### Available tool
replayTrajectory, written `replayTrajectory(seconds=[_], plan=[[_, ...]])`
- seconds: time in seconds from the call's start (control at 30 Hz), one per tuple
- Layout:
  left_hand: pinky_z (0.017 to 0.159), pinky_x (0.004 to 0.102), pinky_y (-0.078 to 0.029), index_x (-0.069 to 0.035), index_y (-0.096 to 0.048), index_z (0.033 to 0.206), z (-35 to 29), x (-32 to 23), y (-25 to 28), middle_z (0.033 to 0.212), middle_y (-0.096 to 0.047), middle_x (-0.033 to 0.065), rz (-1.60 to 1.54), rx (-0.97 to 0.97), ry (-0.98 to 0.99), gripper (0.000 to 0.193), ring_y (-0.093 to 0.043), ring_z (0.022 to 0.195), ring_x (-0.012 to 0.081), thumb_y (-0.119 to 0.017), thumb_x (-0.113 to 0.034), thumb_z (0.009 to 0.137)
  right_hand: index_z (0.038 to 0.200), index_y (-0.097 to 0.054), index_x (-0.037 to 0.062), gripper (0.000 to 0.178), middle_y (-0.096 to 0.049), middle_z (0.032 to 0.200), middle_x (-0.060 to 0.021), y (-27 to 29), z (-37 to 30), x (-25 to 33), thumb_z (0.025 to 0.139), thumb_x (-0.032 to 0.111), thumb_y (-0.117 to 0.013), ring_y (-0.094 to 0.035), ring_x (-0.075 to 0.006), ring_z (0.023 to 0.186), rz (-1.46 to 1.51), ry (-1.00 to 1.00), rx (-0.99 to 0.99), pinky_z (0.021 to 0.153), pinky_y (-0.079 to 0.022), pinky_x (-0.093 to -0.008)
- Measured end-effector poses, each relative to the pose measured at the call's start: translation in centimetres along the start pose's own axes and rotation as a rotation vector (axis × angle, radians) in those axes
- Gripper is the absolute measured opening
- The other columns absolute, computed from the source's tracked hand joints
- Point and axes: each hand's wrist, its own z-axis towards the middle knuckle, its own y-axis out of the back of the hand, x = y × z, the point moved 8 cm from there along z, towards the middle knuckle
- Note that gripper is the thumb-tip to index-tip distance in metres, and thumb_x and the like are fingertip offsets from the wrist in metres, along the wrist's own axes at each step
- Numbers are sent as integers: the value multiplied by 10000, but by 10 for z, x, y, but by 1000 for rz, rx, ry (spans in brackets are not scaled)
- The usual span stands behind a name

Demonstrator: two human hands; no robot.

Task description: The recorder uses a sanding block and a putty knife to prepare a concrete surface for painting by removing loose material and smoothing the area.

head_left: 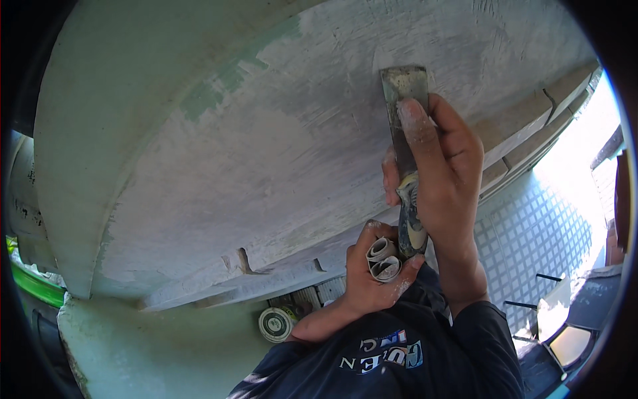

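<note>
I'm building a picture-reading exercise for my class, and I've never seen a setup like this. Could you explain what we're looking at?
There is no machine here: a person is working with two bare hands. The single picture comes from a wide fisheye camera worn on the head, so straight edges bend near the dark rim; left in the picture is the person's left.

The right hand holds a flat-bladed scraper, its thumb on the blade. The left hand, by the handle's end, grips rolled sheets.

The large surface bears a pale, uneven coat with green patches near its edge. I can't tell whether the blade touches it. Beyond are a round container and, to the right, a chair.
</note>
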Motion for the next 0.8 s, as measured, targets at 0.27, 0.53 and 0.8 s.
replayTrajectory(seconds=[0.27,0.53,0.8], plan=[[614,227,-460,6,-530,1026,-9,14,13,773,-660,55,57,-48,4,343,-577,664,65,-790,-41,808,1018,-597,-27,256,-574,636,-34,-5,-12,-7,1061,209,-508,-550,-93,476,11,-48,-19,416,-402,-231],[603,233,-468,3,-515,1019,-16,-5,18,776,-660,64,325,-175,-238,357,-591,668,69,-797,-34,803,922,-578,-26,373,-599,644,-71,-17,-26,-23,1097,261,-416,-523,-86,480,-51,-201,171,457,-413,-243],[611,226,-463,-6,-485,1011,-14,11,15,780,-647,65,129,-126,-77,359,-585,669,74,-785,-36,816,957,-596,-52,375,-593,657,-63,-14,-19,-17,1097,251,-425,-518,-85,487,-107,-178,151,450,-400,-239]])
